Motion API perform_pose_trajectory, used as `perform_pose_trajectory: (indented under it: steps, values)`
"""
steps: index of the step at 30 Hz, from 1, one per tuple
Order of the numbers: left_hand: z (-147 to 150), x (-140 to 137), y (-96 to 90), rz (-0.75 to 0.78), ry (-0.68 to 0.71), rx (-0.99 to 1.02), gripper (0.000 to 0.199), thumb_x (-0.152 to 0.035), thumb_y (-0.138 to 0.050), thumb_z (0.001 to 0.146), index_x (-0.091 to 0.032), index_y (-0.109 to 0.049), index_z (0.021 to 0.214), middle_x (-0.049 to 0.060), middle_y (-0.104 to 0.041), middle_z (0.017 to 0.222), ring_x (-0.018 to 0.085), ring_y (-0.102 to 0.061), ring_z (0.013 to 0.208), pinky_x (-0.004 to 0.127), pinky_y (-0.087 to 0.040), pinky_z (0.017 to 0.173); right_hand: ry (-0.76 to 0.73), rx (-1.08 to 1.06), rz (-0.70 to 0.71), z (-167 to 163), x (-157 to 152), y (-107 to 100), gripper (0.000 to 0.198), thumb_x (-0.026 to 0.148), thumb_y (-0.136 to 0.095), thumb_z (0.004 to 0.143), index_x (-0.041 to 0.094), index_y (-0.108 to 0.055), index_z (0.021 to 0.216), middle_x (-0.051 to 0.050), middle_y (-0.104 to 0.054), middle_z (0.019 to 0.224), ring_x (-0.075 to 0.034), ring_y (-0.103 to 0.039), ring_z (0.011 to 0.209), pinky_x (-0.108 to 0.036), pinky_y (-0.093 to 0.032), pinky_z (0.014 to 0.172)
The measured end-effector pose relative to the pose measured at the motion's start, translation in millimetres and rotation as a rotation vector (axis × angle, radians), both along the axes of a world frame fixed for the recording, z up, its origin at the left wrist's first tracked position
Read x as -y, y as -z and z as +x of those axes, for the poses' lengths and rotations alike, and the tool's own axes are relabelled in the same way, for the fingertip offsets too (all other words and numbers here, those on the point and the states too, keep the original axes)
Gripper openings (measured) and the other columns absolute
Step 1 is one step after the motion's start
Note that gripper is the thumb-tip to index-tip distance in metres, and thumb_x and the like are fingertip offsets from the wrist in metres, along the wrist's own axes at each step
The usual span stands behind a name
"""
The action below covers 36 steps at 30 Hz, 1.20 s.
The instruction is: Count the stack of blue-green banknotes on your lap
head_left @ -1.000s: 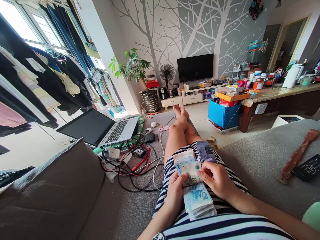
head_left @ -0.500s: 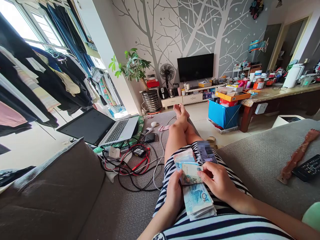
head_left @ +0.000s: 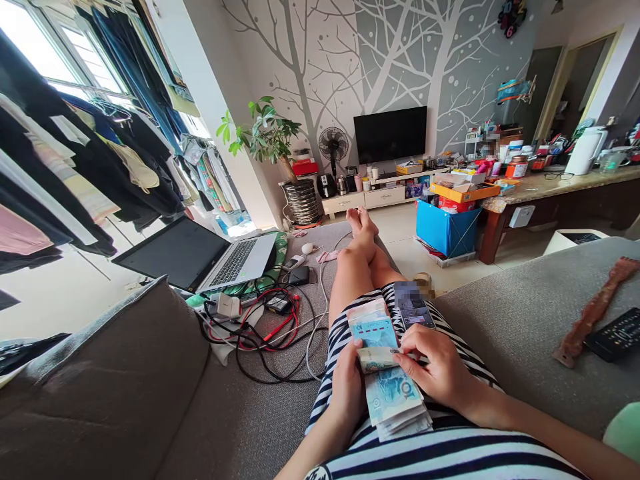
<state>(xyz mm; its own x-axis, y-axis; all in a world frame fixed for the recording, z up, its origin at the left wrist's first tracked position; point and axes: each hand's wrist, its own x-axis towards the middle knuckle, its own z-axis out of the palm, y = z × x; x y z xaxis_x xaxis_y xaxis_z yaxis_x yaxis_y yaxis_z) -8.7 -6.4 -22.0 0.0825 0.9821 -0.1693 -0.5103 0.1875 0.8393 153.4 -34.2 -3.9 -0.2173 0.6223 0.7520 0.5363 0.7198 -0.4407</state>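
From the head camera, a stack of banknotes [head_left: 395, 400] lies on the striped lap at about 6 o'clock. The left hand [head_left: 349, 383] closes around the stack's left edge, thumb on top. The right hand [head_left: 434, 367] curls over its far end, thumb and forefinger pinching a folded note [head_left: 376, 359] against the stack. Just beyond, toward 12 o'clock, a smaller pile of notes [head_left: 371, 325] rests on the thighs beside a phone [head_left: 413, 308]. At 10 o'clock an open laptop [head_left: 200, 257] sits above tangled cables [head_left: 265, 330]. At 3 o'clock a remote [head_left: 616, 335] lies on the grey sofa [head_left: 520, 327].
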Motion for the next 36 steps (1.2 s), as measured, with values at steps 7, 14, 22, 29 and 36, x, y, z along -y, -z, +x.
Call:
perform_pose_trajectory:
  steps: [7, 14, 22, 29, 36]
  values:
    - [-0.4, -2.9, 0.5, 0.078, 0.049, 0.021, 0.028, -0.033, -0.058, 0.072, -0.012, -0.067, 0.089, 0.005, -0.072, 0.083, 0.019, -0.064, 0.07, 0.031, -0.047, 0.073, -0.245, 0.148, 0.038, 5.2, 4.1, -2.5, 0.01, 0.018, -0.045, 0.089, 0.021, -0.054, 0.094, -0.002, -0.065, 0.082, -0.014, -0.058, 0.075, -0.027, -0.044, 0.071]
    - [1.8, -4.4, 1.5, 0.018, 0.032, 0.06, 0.033, -0.031, -0.06, 0.069, -0.012, -0.067, 0.094, 0.005, -0.072, 0.081, 0.019, -0.064, 0.069, 0.031, -0.047, 0.07, -0.278, 0.152, 0.029, 6.6, 5.5, -4.9, 0.01, 0.022, -0.045, 0.09, 0.02, -0.055, 0.089, -0.002, -0.064, 0.081, -0.013, -0.058, 0.078, -0.027, -0.044, 0.074]
    - [2.2, -5.5, 3.2, 0.047, 0.074, 0.082, 0.034, -0.032, -0.058, 0.072, -0.012, -0.066, 0.099, 0.004, -0.072, 0.077, 0.02, -0.065, 0.07, 0.031, -0.047, 0.071, -0.314, 0.169, 0.008, 8.8, 6.1, -4.4, 0.016, 0.028, -0.044, 0.091, 0.019, -0.055, 0.083, -0.002, -0.062, 0.076, -0.013, -0.057, 0.075, -0.027, -0.042, 0.073]
    - [2.0, -6.1, 2.5, 0.051, 0.06, 0.092, 0.033, -0.03, -0.059, 0.071, -0.013, -0.066, 0.099, 0.006, -0.072, 0.09, 0.02, -0.065, 0.074, 0.031, -0.047, 0.073, -0.308, 0.167, 0.019, 9.1, 5.7, -5.8, 0.02, 0.029, -0.041, 0.092, 0.019, -0.054, 0.082, -0.002, -0.061, 0.074, -0.013, -0.055, 0.073, -0.027, -0.042, 0.071]
    - [2.5, -6.0, 1.2, 0.064, 0.067, 0.113, 0.032, -0.029, -0.059, 0.072, -0.012, -0.066, 0.098, 0.006, -0.072, 0.086, 0.02, -0.065, 0.075, 0.031, -0.047, 0.073, -0.323, 0.153, 0.011, 9.2, 4.5, -5.6, 0.019, 0.029, -0.041, 0.092, 0.019, -0.054, 0.082, -0.002, -0.061, 0.075, -0.013, -0.054, 0.073, -0.028, -0.041, 0.07]
